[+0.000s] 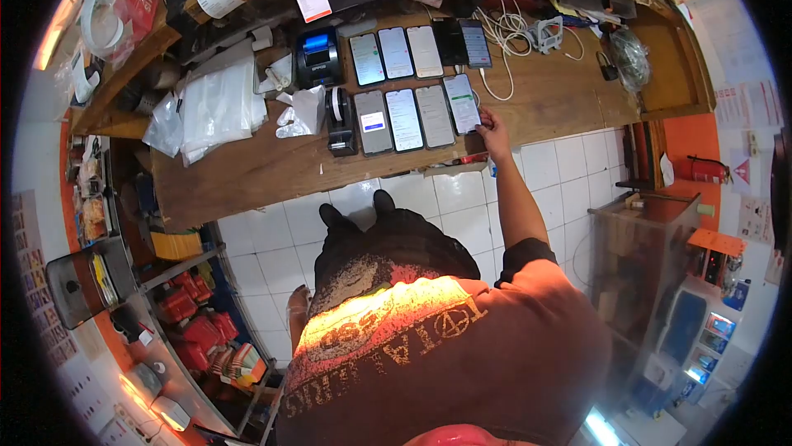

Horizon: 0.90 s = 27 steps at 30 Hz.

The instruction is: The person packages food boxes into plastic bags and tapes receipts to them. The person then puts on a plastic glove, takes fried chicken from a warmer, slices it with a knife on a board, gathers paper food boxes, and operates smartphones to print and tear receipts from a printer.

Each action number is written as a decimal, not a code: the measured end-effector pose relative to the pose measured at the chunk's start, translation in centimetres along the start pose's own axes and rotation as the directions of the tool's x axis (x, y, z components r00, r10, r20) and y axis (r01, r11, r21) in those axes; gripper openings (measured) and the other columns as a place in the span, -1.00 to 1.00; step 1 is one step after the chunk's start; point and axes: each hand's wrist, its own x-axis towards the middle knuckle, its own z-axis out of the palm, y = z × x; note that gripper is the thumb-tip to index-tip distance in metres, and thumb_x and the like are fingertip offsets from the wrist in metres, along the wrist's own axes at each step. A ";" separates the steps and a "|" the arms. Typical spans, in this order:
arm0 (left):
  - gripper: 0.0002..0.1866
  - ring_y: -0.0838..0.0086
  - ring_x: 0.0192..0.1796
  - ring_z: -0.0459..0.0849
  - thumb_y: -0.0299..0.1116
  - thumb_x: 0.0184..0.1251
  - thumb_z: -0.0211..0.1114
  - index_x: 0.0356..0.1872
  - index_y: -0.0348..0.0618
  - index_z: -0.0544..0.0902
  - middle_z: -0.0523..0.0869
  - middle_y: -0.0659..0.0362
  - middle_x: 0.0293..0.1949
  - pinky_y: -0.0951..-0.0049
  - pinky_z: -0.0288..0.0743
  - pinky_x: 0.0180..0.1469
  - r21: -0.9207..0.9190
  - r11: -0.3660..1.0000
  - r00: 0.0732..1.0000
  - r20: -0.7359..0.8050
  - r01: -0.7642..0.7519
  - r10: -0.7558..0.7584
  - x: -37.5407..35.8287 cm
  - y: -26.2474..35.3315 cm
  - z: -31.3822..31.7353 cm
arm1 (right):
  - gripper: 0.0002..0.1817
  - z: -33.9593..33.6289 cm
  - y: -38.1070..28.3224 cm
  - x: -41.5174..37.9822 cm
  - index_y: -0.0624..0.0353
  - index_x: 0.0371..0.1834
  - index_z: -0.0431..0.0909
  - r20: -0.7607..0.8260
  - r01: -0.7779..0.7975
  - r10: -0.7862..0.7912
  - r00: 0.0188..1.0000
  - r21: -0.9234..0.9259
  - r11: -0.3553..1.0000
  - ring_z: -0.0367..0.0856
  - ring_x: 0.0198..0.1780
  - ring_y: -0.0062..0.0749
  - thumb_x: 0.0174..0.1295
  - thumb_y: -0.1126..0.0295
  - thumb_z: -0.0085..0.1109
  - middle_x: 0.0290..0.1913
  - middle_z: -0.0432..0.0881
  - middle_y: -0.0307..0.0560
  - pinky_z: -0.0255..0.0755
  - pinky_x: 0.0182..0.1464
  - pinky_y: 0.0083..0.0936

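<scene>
Right hand [493, 127] | fingers touch phone [462, 103], nothing gripped, right of tape dispenser [340, 120] | light taps best | left hand [297, 307] hangs, grip unclear

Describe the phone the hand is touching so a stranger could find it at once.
Start at the wooden counter and find the two rows of phones lying face up. In the nearer row, go to the end away from the tape dispenser. That last phone sits tilted out of line, screen lit, with the right hand at its lower corner.
</scene>
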 end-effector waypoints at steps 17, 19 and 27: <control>-0.53 0.40 -0.24 0.62 -0.30 0.32 0.23 0.21 -0.28 0.55 0.68 0.12 -0.21 0.37 0.54 -0.19 -0.024 1.000 1.000 -0.001 0.003 -0.003 -0.3 -1.1 0.5 | -0.44 0.2 1.1 0.7 0.26 0.26 0.51 -0.046 -0.002 0.004 0.999 0.045 0.999 0.58 0.00 -0.45 0.10 0.72 0.13 0.02 0.62 -0.13 0.47 0.14 -0.54; -0.53 0.39 -0.23 0.62 -0.30 0.32 0.23 0.21 -0.28 0.55 0.68 0.12 -0.20 0.37 0.54 -0.19 -0.024 1.000 1.000 -0.002 0.002 -0.002 -0.3 -1.1 0.6 | -0.43 0.9 1.2 0.8 0.17 0.26 0.54 -0.051 0.044 -0.039 0.998 0.090 0.995 0.56 0.03 -0.40 0.10 0.69 0.17 0.05 0.58 -0.10 0.45 0.18 -0.51; -0.52 0.39 -0.23 0.62 -0.29 0.32 0.24 0.22 -0.29 0.55 0.68 0.12 -0.19 0.36 0.54 -0.18 -0.032 0.999 1.000 0.003 -0.020 0.020 0.1 -0.7 0.6 | -0.46 3.9 -3.2 -0.7 -0.11 0.16 0.63 -0.162 0.146 -0.243 0.956 -0.456 0.878 0.38 0.23 -0.08 0.01 0.48 0.30 0.09 0.47 0.04 0.26 0.31 -0.19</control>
